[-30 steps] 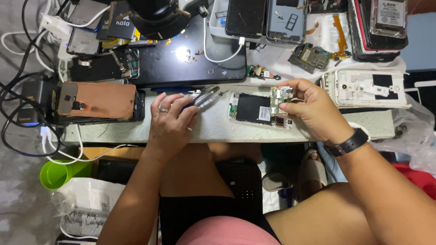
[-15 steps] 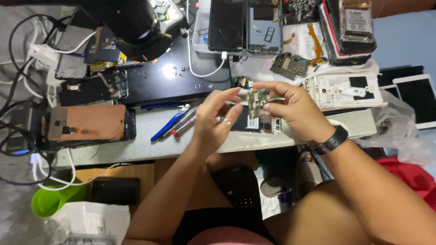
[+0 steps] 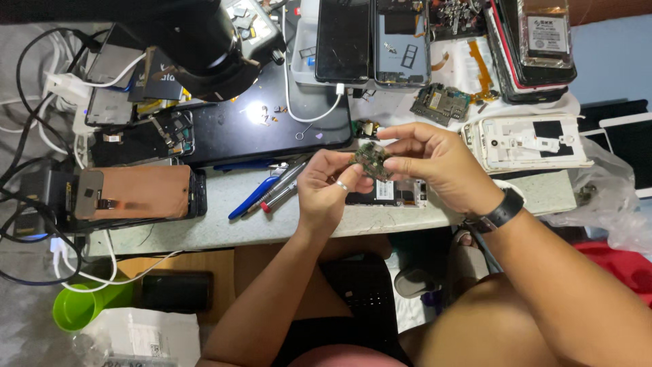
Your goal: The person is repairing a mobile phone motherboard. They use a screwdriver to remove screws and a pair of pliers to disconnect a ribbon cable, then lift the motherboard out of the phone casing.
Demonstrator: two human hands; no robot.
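Workbench (image 3: 224, 234) crowded with phone parts and cables. Black mat (image 3: 272, 129) at centre, under dark microscope (image 3: 204, 47). Brown-backed phone (image 3: 132, 194) lying at left edge. White phone frame (image 3: 526, 143) at right. Opened phone (image 3: 387, 194) on bench beneath hands. Right hand (image 3: 438, 163) and left hand (image 3: 329, 187) raised above bench, fingertips of both pinched closed on small green circuit board (image 3: 370, 160) between them. Blue-handled tools (image 3: 261, 194) lying just left of left hand.
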